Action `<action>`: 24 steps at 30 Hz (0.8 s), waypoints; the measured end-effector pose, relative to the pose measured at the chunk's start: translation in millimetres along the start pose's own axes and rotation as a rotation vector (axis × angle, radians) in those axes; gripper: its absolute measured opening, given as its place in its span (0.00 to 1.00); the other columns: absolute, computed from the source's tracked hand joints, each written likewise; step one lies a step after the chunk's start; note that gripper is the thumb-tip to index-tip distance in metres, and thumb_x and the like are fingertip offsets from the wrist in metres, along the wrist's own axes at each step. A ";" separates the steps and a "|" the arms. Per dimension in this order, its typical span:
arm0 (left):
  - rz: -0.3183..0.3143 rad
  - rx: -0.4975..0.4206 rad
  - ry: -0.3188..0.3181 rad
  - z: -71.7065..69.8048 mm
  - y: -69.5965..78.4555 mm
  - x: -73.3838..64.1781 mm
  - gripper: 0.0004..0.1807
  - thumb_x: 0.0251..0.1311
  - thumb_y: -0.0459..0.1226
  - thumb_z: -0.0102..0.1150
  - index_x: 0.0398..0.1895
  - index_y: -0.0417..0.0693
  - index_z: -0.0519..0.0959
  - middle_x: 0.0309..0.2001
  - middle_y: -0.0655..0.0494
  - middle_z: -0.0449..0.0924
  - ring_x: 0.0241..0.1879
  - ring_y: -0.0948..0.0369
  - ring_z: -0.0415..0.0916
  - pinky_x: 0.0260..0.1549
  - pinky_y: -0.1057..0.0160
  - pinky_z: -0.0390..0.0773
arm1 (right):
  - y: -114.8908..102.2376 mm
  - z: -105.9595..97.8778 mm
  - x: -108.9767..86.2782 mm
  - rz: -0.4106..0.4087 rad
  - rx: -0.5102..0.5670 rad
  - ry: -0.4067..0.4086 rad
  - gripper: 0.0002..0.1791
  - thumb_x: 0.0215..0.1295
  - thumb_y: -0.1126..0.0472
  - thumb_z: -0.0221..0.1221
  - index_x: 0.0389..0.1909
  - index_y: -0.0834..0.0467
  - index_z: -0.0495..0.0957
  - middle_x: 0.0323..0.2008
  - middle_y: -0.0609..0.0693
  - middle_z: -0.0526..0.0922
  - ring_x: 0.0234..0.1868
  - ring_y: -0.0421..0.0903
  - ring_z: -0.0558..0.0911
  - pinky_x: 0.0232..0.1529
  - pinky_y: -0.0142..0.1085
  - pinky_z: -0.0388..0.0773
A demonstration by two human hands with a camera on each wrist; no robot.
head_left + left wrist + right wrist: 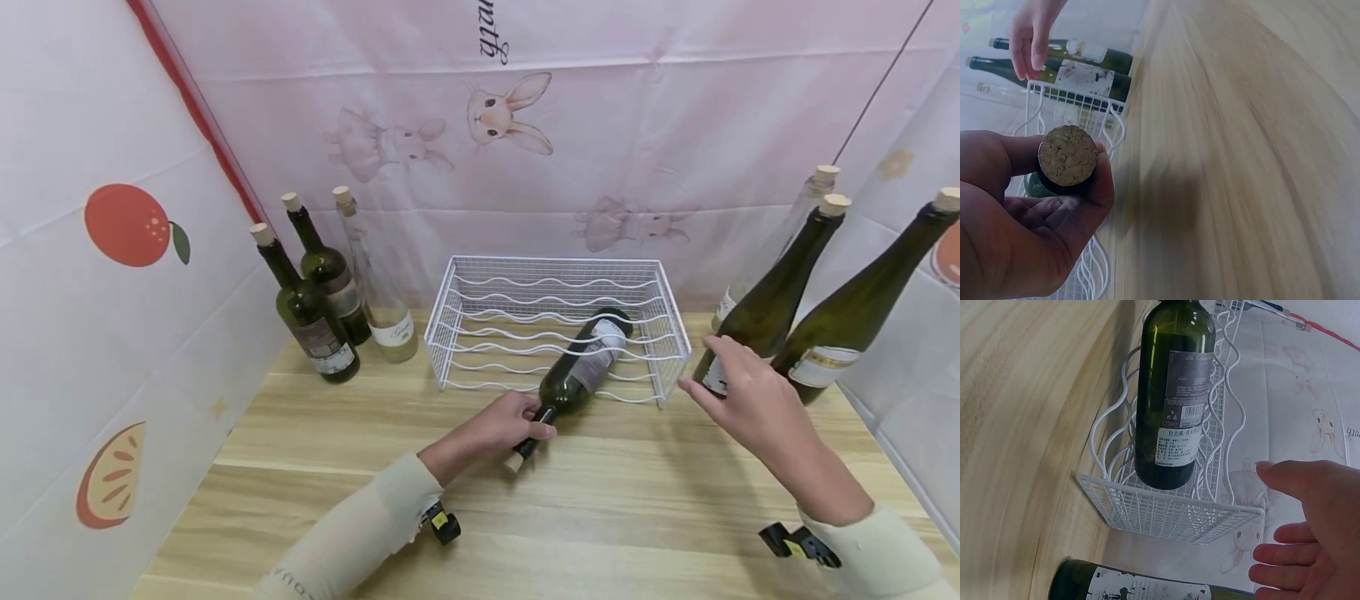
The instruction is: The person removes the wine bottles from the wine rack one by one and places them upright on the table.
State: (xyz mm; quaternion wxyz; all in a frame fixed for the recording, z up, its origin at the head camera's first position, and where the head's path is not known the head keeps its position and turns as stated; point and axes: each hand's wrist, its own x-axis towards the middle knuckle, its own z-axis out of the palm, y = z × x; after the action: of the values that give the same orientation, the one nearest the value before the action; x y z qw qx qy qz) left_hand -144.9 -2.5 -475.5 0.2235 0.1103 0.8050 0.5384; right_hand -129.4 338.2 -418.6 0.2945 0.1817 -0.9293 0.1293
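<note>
My left hand [517, 421] grips a dark green wine bottle [573, 379] by its neck, the corked end toward me. In the left wrist view the cork [1067, 155] shows between thumb and fingers. The bottle slants over the front of a white wire wine rack [555, 271], its base toward the back right; its printed back label [1179, 447] shows in the right wrist view. My right hand [750, 396] holds nothing, fingers spread, just right of the rack. It overlaps a tall green bottle [780, 287] in the head view.
Two dark green bottles [311, 325] and a clear bottle [386, 308] stand at the left. Another tall green bottle [873, 321] and a clear bottle [806, 204] are at the right. A pink cloth wall [390, 50] rises behind the wooden table [600, 517].
</note>
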 end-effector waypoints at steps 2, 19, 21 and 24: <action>0.003 0.003 -0.004 -2.4 -1.2 -2.1 0.07 0.63 0.34 0.68 0.39 0.39 0.81 0.36 0.42 0.84 0.25 0.57 0.82 0.23 0.68 0.82 | 0.3 1.1 0.2 -0.008 0.003 0.011 0.42 0.49 0.56 0.80 0.62 0.70 0.74 0.58 0.74 0.80 0.57 0.73 0.80 0.49 0.69 0.80; 0.047 0.260 0.015 -17.8 -5.4 -21.1 0.07 0.63 0.36 0.68 0.34 0.42 0.81 0.29 0.48 0.85 0.23 0.62 0.80 0.23 0.68 0.79 | -1.0 8.1 -0.4 -0.142 0.048 0.108 0.39 0.55 0.50 0.76 0.61 0.70 0.77 0.59 0.70 0.81 0.60 0.69 0.80 0.56 0.67 0.79; 0.067 0.371 0.048 -20.1 -5.1 -22.5 0.08 0.62 0.38 0.70 0.31 0.45 0.81 0.26 0.55 0.82 0.23 0.64 0.77 0.24 0.69 0.76 | -1.1 8.3 -0.3 -0.148 0.044 0.112 0.39 0.55 0.50 0.76 0.61 0.70 0.77 0.59 0.70 0.81 0.60 0.69 0.80 0.55 0.67 0.79; 0.089 0.512 0.088 -22.9 -4.0 -24.3 0.09 0.61 0.41 0.71 0.29 0.49 0.81 0.23 0.62 0.76 0.24 0.65 0.71 0.24 0.69 0.71 | -1.5 8.3 -0.3 -0.151 0.039 0.114 0.39 0.61 0.43 0.72 0.61 0.70 0.77 0.60 0.70 0.81 0.60 0.69 0.80 0.55 0.67 0.80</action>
State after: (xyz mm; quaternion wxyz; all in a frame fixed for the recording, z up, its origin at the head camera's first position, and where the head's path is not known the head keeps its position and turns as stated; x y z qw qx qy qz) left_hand -134.3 -33.0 -466.0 0.1294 0.1752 0.9183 0.3307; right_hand -132.7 334.0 -425.2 0.3523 0.2494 -0.8919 0.1350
